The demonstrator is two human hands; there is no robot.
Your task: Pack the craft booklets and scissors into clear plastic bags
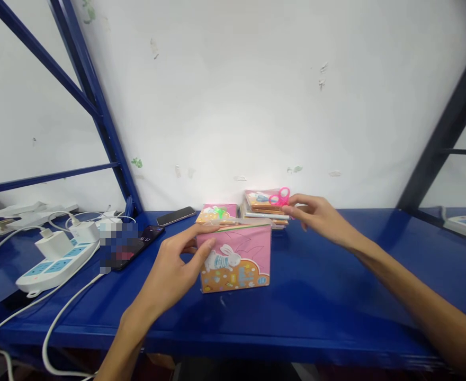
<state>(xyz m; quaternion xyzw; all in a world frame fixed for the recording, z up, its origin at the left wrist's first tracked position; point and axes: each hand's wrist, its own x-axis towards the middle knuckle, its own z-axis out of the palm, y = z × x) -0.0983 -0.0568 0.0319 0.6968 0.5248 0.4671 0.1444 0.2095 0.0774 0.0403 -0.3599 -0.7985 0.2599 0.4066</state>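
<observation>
My left hand [181, 259] grips the top left corner of a pink and orange booklet pack [235, 259] with a white rabbit on its cover, in clear plastic wrap. The pack stands upright on its lower edge on the blue table. Thumb is on the front; the other fingers are largely hidden behind it. Further back, my right hand [316, 214] pinches small pink scissors [279, 198] by the end away from the finger loops. The scissors are over a stack of similar booklets [259, 203]; whether they touch it is unclear.
Behind the pack lies another booklet [209, 212] with a green plastic item [219, 212] on top. Two phones, one black [176, 216] and one with a lit screen [141, 246], lie left. A power strip [58, 267] with white cables and blue shelf posts [93, 100] border the left.
</observation>
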